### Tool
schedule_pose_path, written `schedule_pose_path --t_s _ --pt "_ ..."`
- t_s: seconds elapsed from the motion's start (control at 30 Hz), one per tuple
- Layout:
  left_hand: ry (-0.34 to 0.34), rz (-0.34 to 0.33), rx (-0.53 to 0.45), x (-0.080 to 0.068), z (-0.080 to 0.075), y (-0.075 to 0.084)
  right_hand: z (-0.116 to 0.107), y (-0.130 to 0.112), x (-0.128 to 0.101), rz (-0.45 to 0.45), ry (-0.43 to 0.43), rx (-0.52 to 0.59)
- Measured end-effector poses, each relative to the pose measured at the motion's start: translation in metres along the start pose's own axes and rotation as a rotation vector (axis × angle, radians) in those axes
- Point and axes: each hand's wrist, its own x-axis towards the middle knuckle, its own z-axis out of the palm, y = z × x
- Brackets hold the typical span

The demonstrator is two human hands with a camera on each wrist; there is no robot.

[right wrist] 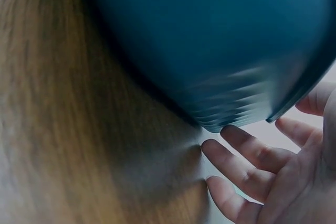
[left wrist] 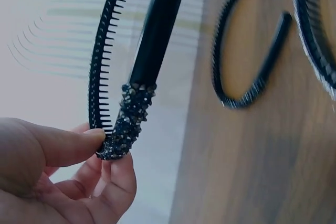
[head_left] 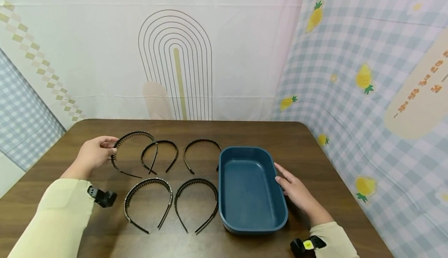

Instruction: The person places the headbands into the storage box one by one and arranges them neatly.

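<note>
My left hand (head_left: pixel 93 153) pinches a black toothed headband (head_left: pixel 137 133) by its side, tilted up at the table's far left. In the left wrist view, thumb and fingers grip it beside a strip of dark sparkling studs (left wrist: pixel 135 114). Just right of it lies a smaller black headband (head_left: pixel 177 154), partly overlapped. My right hand (head_left: pixel 295 191) rests against the right side of a blue rectangular plastic bin (head_left: pixel 252 192), its fingers loosely extended. In the right wrist view the fingertips meet the bin's wall (right wrist: pixel 236 87).
Another headband (head_left: pixel 201 140) lies at the back, its right end partly hidden by the bin. Nearer me are a silvery-edged headband (head_left: pixel 154 180) and a black one (head_left: pixel 197 181), close to the bin's left side. All lie on a brown wooden table (head_left: pixel 108 227) before a patterned cloth (head_left: pixel 245 56).
</note>
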Motion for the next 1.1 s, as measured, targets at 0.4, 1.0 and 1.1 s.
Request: schedule_pose_path --t_s 0.4,1.0,1.1 --pt "-0.018 0.028 -0.136 -0.004 0.022 0.031 0.002 0.000 -0.001 -0.009 0.005 -0.039" --pt "-0.066 0.107 -0.216 -0.009 0.071 0.086 0.000 -0.002 -0.002 0.001 0.027 -0.198" --pt "-0.086 0.087 -0.250 -0.010 0.079 0.094 0.000 -0.002 -0.002 0.012 0.025 -0.219"
